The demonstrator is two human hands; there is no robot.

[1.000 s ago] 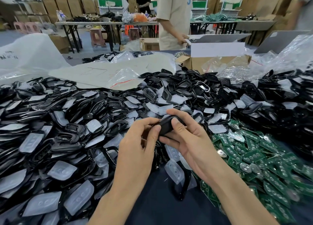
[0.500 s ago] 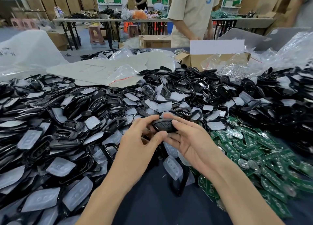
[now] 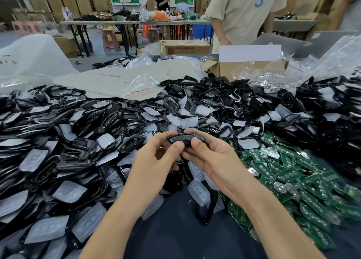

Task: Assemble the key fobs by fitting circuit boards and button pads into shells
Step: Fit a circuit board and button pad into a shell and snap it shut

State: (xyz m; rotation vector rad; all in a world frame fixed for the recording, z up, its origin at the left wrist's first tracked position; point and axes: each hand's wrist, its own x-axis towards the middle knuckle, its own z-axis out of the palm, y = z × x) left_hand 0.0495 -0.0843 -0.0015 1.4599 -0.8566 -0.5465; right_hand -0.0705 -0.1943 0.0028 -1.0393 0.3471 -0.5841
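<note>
— Turned since a second ago, that key fob (image 3: 180, 138): then only a plain dark side showed, now its button face looks up and it lies flatter between the hands.

— Who holds it?

— Both. The left hand (image 3: 156, 161) pinches the fob's left end, thumb on the near edge, fingers curled behind. The right hand (image 3: 213, 161) grips the right end the same way, with the forefinger over the far edge. The two thumbs sit just beside each other, and the fob hangs in the air above the near edge of the heap.

— Is the shell closed?

— Cannot tell; fingers hide the seam.

— And round the fob?

— Below it, between the forearms, a bare strip of dark blue worktop (image 3: 175, 237). Left of the fob and beyond it, a deep heap of black shells (image 3: 78, 153) mixed with translucent button pads (image 3: 68, 194). A few pads and one black frame (image 3: 207, 210) lie just below the hands. Right of the fob, green circuit boards (image 3: 293, 173) are piled loose, with more black shells past them.

— Farther off?

— Beyond the fob, a grey sheet (image 3: 109, 79) with a clear plastic bag (image 3: 140, 83) on it lies over the heap. Right of that is an open cardboard box (image 3: 224, 68), and behind it stands a person (image 3: 248, 11) in a beige shirt with a blue 3.
</note>
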